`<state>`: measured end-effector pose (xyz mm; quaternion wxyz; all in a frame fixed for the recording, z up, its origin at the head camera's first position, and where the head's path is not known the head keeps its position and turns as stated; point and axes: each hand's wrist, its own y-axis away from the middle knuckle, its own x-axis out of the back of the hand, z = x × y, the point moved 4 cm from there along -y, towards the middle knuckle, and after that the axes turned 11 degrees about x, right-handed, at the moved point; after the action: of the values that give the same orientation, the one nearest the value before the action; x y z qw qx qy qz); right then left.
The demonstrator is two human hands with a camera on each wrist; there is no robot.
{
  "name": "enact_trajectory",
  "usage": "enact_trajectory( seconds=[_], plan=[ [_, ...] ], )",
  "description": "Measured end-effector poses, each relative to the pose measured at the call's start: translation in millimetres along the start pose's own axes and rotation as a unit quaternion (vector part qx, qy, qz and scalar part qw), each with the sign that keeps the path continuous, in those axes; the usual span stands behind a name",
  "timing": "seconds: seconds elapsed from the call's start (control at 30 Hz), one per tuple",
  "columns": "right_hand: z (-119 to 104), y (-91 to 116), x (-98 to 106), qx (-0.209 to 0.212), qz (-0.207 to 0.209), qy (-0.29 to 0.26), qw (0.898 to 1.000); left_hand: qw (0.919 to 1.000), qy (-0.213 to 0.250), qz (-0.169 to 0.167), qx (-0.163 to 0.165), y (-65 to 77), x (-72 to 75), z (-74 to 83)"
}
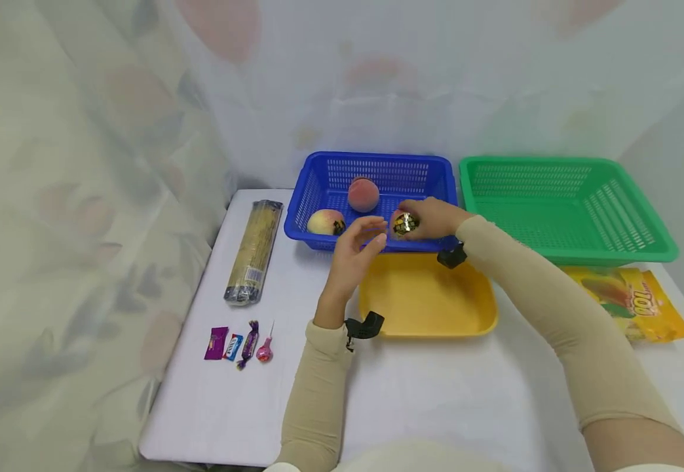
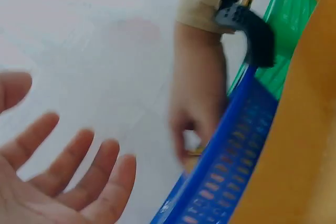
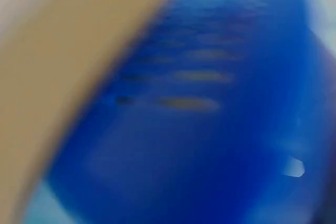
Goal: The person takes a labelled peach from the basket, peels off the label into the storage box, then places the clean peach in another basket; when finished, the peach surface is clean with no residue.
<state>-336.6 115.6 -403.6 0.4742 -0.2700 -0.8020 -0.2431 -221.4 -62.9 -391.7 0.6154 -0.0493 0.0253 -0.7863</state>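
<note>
My right hand grips a peach with a shiny black-and-gold label, at the front right of the blue basket. In the left wrist view, the basket's wall hides most of that fruit. Two more peaches are in the basket: a reddish peach toward the back and a pale yellow peach at the front left. My left hand is held by the basket's front rim with its fingers apart and nothing in them. The right wrist view is blurred and mostly filled by the basket's side.
A yellow tray lies before the blue basket, and a green basket stands to its right. A yellow bag is beside the green basket. On the left are a long clear-wrapped pack, several wrapped candies and a lollipop.
</note>
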Motion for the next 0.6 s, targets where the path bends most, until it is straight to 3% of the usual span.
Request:
enact_trajectory(
  seconds=[0.13, 0.27, 0.33, 0.43, 0.5, 0.6],
  plan=[
    [-13.7, 16.4, 15.0, 0.004, 0.101, -0.082, 0.992, 0.9981, 0.034, 0.028, 0.044, 3.7, -4.2, 8.5],
    [-38.5, 39.2, 23.0, 0.03, 0.189, -0.158, 0.969, 0.9919, 0.091, 0.043, 0.078, 8.9, -4.0, 9.3],
    [-52.6, 52.1, 23.9, 0.044, 0.208, -0.185, 0.959, 0.9854, 0.142, 0.024, 0.09, 7.4, -7.5, 5.3],
    [-71.6, 69.8, 19.1, 0.069, 0.21, -0.19, 0.957, 0.9731, 0.201, -0.026, 0.11, 5.2, -18.6, -0.7],
    [-81.0, 79.9, 13.4, 0.077, 0.208, -0.183, 0.958, 0.9685, 0.213, -0.053, 0.117, 5.4, -27.0, -2.8],
    [-88.4, 94.0, 6.3, 0.075, 0.221, -0.175, 0.956, 0.9688, 0.208, -0.077, 0.109, 6.1, -38.2, -1.3]
  ],
)
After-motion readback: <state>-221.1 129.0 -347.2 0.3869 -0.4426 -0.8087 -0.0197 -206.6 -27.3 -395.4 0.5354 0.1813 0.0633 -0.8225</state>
